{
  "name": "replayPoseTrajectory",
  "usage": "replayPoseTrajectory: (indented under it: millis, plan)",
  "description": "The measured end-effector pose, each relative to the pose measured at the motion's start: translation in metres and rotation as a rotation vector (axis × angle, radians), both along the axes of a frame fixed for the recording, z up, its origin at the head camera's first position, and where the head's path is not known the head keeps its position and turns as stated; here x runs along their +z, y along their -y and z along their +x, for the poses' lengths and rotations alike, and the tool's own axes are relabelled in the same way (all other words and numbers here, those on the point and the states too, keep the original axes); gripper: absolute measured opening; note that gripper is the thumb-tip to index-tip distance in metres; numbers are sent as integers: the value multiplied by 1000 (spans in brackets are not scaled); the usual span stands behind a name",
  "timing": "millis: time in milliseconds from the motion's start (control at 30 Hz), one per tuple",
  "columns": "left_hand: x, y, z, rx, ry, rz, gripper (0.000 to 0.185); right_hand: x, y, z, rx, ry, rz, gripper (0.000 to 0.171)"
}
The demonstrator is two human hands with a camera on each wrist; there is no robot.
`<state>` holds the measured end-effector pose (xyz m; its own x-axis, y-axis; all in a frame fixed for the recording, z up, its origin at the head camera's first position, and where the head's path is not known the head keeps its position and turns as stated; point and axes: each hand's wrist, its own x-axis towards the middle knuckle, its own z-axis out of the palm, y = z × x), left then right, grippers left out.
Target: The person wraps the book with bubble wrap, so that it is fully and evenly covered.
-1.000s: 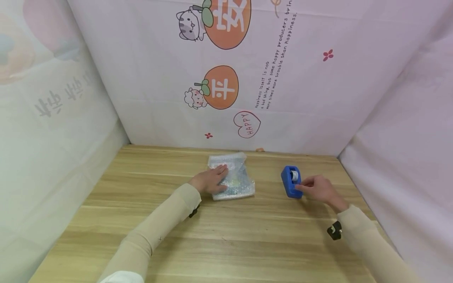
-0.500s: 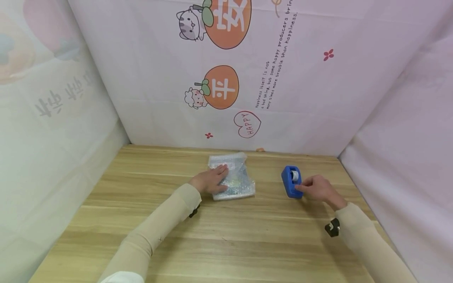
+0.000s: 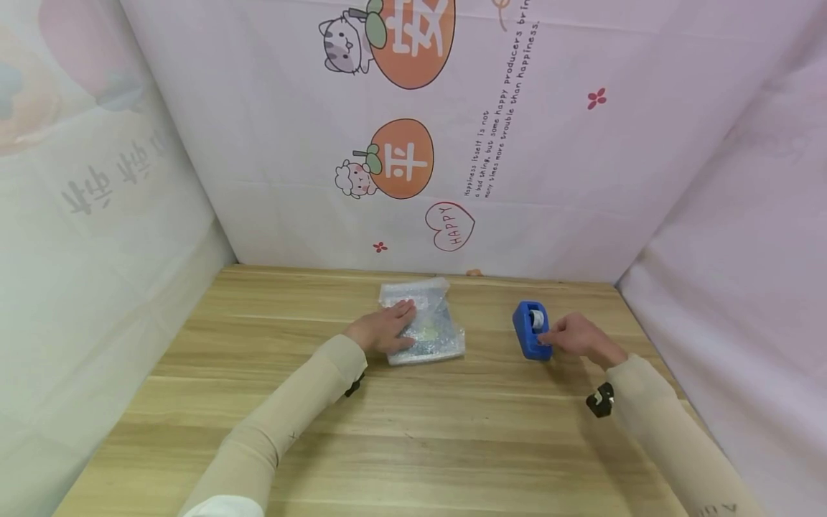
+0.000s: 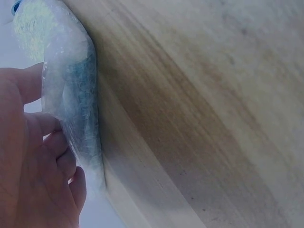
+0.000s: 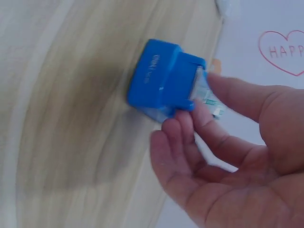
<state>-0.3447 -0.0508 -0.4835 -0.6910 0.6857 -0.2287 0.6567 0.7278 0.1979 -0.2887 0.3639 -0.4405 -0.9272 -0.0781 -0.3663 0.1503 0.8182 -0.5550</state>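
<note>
- The left hand (image 4: 33, 161) lies at the frame's left edge, fingers resting flat against a bubble-wrap packet (image 4: 66, 80).
- The packet lies on the wooden table (image 4: 199, 104) — pale, with darker grain bands.

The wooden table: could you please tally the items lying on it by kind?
Bubble-wrapped packet, under the left hand: 1
Blue tape dispenser, touched by the right hand: 1
Total: 2, both on the wooden table.
</note>
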Motion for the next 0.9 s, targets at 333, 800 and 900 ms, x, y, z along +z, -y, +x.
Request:
replayPoseTrajectory:
  millis: [333,800,900]
  plan:
    - [-2,0,-1,-6,2,3,76,5,2,-2,-6,134,-67,30]
    - [1,-1,0,5,18,-4,76,7,7,-1,-117,243,-190,18]
    - [2,-1,0,5,15,-13,76,7,7,0,-131,259,-199,18]
